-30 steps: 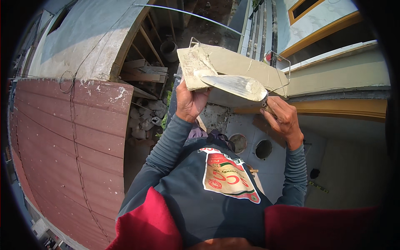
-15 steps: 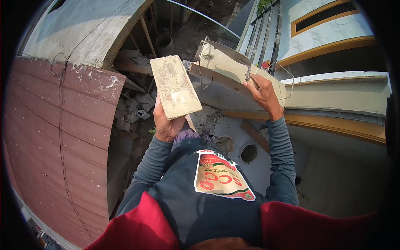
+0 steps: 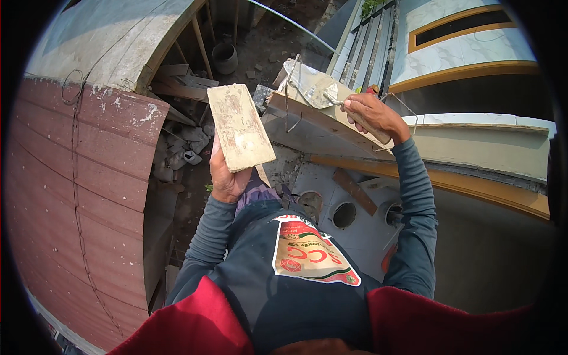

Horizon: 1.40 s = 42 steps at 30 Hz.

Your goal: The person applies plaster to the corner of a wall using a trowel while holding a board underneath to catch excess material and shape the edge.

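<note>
Gripping the trowel (image 3: 313, 84) by its handle, our right hand (image 3: 376, 115) is closing its fingers around the grip, above the right part of the plank-edged ledge (image 3: 322, 120). From that fist the blade is pointing forward and to the left, and the trowel's long axis is running roughly along the ledge rather than across it. The blade is lying over the left part of the ledge's top; whether it is pressing on the surface or hovering just above, we are not managing to tell. Our left hand (image 3: 231, 178) is clasping a flat block (image 3: 241, 127) near its lower end, thumb and fingers partly hiding, so we are not seeing exactly how they are wrapping it. That block is sitting apart from the ledge, just beyond its left end, with its broad, smeared face turning up toward us and its long axis tilting from upper left to lower right. Of our two hands, the right is staying nearer to the ledge. Between the block and the blade, a bent wire bracket (image 3: 286, 89) is hanging over the ledge's left end, while a bucket (image 3: 225, 58) is standing farther off, beyond the ledge and to its left.
</note>
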Motion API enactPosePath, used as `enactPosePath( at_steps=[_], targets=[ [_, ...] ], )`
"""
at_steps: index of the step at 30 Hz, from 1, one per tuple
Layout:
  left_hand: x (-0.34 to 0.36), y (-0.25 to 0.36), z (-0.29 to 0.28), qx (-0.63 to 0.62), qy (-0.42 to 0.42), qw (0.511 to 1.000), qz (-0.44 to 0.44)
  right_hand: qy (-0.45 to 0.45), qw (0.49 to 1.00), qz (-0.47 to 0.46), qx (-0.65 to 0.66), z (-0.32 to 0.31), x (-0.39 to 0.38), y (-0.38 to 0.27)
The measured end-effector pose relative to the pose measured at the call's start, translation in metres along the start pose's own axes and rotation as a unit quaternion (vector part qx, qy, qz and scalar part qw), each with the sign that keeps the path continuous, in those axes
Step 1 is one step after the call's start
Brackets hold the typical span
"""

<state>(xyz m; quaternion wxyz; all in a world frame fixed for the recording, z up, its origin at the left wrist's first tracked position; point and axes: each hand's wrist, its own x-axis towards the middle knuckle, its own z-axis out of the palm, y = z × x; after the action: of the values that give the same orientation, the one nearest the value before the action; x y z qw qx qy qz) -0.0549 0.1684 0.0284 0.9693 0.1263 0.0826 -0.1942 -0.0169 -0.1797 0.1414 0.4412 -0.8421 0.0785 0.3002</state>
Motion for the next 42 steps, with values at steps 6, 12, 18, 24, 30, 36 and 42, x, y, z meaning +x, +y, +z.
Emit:
enactPosePath(
  at_steps=[6,12,18,24,30,36,42],
  targets=[
    [0.001,0.003,-0.005,-0.001,0.009,1.0,0.0,-0.006,0.998,0.035,0.042,-0.011,-0.008,0.031],
    [0.003,0.002,-0.016,-0.009,0.023,1.0,0.019,0.038,0.999,0.025,-0.015,-0.02,-0.045,0.034],
    [0.01,0.004,-0.021,0.0,0.018,1.0,0.01,-0.018,0.992,0.003,-0.128,-0.006,-0.026,0.002],
    [0.008,0.005,-0.018,0.0,0.025,1.0,0.006,-0.025,0.997,0.017,-0.074,-0.011,-0.009,0.017],
    [0.009,0.008,-0.025,0.001,0.025,1.0,0.003,0.008,0.999,0.029,-0.028,-0.012,-0.026,0.04],
    [0.007,0.01,-0.024,-0.001,0.002,1.0,0.011,0.086,0.992,0.09,0.012,-0.006,-0.073,0.047],
    [0.015,0.01,-0.035,-0.006,0.007,1.0,-0.004,0.077,0.995,0.067,0.017,0.034,-0.068,0.025]
  ],
)
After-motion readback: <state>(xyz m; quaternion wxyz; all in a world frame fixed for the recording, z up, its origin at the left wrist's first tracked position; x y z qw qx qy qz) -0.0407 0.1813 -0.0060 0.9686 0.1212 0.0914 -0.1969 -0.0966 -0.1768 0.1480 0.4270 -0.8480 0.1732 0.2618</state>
